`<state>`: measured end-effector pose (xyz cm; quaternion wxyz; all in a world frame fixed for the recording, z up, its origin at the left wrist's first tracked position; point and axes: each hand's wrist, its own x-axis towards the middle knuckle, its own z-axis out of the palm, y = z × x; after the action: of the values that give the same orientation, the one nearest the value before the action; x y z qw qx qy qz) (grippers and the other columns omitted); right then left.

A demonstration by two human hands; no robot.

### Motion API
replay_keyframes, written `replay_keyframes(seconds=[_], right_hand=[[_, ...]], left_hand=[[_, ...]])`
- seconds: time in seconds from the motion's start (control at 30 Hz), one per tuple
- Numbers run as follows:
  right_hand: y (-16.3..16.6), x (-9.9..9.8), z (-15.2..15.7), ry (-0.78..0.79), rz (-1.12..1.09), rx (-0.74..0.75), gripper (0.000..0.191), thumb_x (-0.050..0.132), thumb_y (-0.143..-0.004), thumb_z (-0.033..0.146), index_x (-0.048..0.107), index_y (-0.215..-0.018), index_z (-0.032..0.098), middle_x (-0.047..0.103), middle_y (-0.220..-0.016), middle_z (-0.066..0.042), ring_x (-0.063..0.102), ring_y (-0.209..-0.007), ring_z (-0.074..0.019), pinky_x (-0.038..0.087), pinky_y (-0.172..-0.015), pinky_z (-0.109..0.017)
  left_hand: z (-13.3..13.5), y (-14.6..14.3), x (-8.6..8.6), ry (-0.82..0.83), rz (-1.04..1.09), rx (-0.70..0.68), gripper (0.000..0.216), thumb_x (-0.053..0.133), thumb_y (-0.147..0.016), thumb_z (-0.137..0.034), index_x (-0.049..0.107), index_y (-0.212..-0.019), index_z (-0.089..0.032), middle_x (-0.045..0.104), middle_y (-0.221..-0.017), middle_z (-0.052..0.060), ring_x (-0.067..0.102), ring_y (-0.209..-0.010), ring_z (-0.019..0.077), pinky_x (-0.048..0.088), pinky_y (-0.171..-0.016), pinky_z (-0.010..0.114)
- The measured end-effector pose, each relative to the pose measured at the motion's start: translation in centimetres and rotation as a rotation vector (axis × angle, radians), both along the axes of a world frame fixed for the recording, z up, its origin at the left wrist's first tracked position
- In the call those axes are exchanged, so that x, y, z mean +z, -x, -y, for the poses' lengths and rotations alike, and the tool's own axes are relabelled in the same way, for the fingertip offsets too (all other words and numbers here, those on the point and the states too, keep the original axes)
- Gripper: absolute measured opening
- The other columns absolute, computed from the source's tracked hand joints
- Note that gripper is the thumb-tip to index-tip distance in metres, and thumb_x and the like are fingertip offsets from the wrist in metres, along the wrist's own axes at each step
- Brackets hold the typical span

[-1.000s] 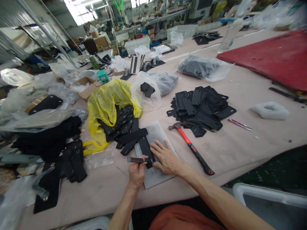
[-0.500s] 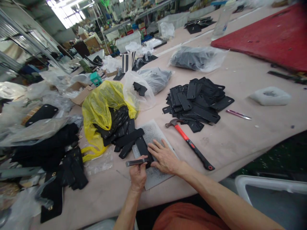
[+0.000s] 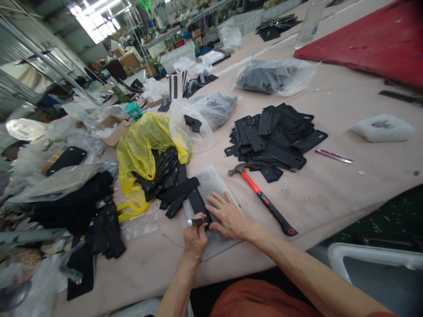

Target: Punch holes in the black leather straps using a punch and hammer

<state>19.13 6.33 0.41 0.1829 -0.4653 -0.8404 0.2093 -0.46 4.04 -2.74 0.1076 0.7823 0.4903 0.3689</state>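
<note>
My left hand is closed around a short metal punch, whose lower end meets a black strap piece. That flat piece lies on a grey, speckled board. Fingers spread, my right hand rests flat on the board and against the right edge of the piece. A claw hammer with a red and black handle lies to the right of the board. More black strips overlap the board's left side and spill from a yellow plastic bag.
A heap of black pieces with slots lies beyond the hammer. To its right are a pink-handled blade and a white pack. Clear bags and a red board lie farther back. Black goods and plastic crowd the left.
The punch in my left hand has swung from lying leftward to pointing more toward me, and the left hand has shifted slightly right. My right hand stays flat in place.
</note>
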Motion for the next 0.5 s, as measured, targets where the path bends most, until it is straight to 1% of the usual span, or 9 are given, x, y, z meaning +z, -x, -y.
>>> replay_keyframes(seconds=[0.07, 0.17, 0.2, 0.27, 0.3, 0.33, 0.4, 0.47, 0.5], right_hand=[[-1.9, 0.7, 0.0, -0.036, 0.027, -0.163, 0.047, 0.056, -0.090, 0.035, 0.051, -0.133, 0.017, 0.043, -0.145, -0.014, 0.035, -0.134, -0.0328, 0.024, -0.111, -0.053], [-6.0, 1.1, 0.2, -0.041, 0.184, -0.534, 0.035, 0.054, -0.090, 0.028, 0.054, -0.121, 0.012, 0.052, -0.129, -0.021, 0.050, -0.115, -0.0337, 0.040, -0.094, -0.046], [-7.4, 0.9, 0.2, -0.003, 0.244, -0.613, 0.030, 0.054, -0.089, 0.028, 0.056, -0.114, 0.011, 0.056, -0.120, -0.022, 0.053, -0.107, -0.0335, 0.043, -0.087, -0.044], [-9.8, 0.3, 0.3, 0.117, 0.282, -0.674, 0.017, 0.054, -0.087, 0.026, 0.057, -0.099, 0.013, 0.059, -0.101, -0.018, 0.057, -0.092, -0.0298, 0.044, -0.077, -0.040], [-10.6, 0.0, 0.3, 0.207, 0.227, -0.684, 0.011, 0.054, -0.086, 0.024, 0.055, -0.093, 0.016, 0.059, -0.093, -0.014, 0.058, -0.085, -0.0266, 0.044, -0.072, -0.037], [-11.2, -0.3, 0.3, 0.336, 0.099, -0.700, 0.006, 0.053, -0.085, 0.022, 0.052, -0.088, 0.017, 0.058, -0.085, -0.010, 0.057, -0.077, -0.0229, 0.044, -0.068, -0.034], [-11.5, -0.4, 0.4, 0.656, -0.272, -0.731, 0.006, 0.052, -0.083, 0.021, 0.046, -0.083, 0.020, 0.054, -0.075, -0.002, 0.054, -0.064, -0.0165, 0.043, -0.059, -0.028], [-11.1, 0.1, 0.8, 0.918, -0.553, -0.717, 0.008, 0.050, -0.081, 0.022, 0.042, -0.080, 0.021, 0.049, -0.068, 0.002, 0.047, -0.052, -0.0118, 0.040, -0.050, -0.024], [-10.8, 0.7, 1.1, 0.984, -0.611, -0.702, 0.008, 0.048, -0.082, 0.023, 0.041, -0.079, 0.021, 0.046, -0.065, 0.004, 0.044, -0.048, -0.0103, 0.037, -0.046, -0.022]], left_hand=[[0.1, -0.1, -0.2, 0.008, -0.002, 0.002, 0.018, 0.046, -0.092, -0.016, 0.062, -0.101, -0.017, 0.072, -0.096, 0.007, 0.069, -0.094, 0.0199, 0.057, -0.083, 0.031], [0.2, -0.2, -0.5, 0.048, 0.014, 0.012, 0.017, 0.047, -0.092, -0.016, 0.061, -0.101, -0.018, 0.071, -0.094, 0.007, 0.070, -0.091, 0.0197, 0.057, -0.082, 0.031], [0.3, -0.3, -0.6, 0.062, 0.017, 0.019, 0.016, 0.048, -0.091, -0.017, 0.061, -0.101, -0.018, 0.071, -0.093, 0.007, 0.070, -0.089, 0.0196, 0.057, -0.081, 0.031], [0.4, -0.4, -0.7, 0.082, 0.022, 0.039, 0.015, 0.048, -0.091, -0.017, 0.061, -0.098, -0.019, 0.071, -0.089, 0.007, 0.070, -0.086, 0.0199, 0.057, -0.079, 0.031], [0.4, -0.4, -0.8, 0.086, 0.029, 0.051, 0.015, 0.048, -0.090, -0.017, 0.061, -0.096, -0.019, 0.070, -0.087, 0.006, 0.070, -0.084, 0.0201, 0.057, -0.078, 0.031], [0.5, -0.4, -0.8, 0.088, 0.040, 0.062, 0.015, 0.048, -0.090, -0.017, 0.061, -0.095, -0.019, 0.070, -0.085, 0.006, 0.069, -0.083, 0.0203, 0.057, -0.077, 0.031], [0.6, -0.4, -0.8, 0.094, 0.064, 0.074, 0.015, 0.048, -0.089, -0.016, 0.061, -0.094, -0.020, 0.069, -0.083, 0.006, 0.069, -0.082, 0.0204, 0.056, -0.075, 0.030], [0.7, -0.5, -0.8, 0.100, 0.080, 0.081, 0.014, 0.048, -0.088, -0.016, 0.060, -0.093, -0.020, 0.068, -0.081, 0.005, 0.068, -0.080, 0.0202, 0.055, -0.073, 0.029], [0.7, -0.5, -0.7, 0.104, 0.087, 0.084, 0.014, 0.048, -0.088, -0.015, 0.060, -0.093, -0.021, 0.067, -0.080, 0.005, 0.068, -0.080, 0.0200, 0.054, -0.072, 0.029]])
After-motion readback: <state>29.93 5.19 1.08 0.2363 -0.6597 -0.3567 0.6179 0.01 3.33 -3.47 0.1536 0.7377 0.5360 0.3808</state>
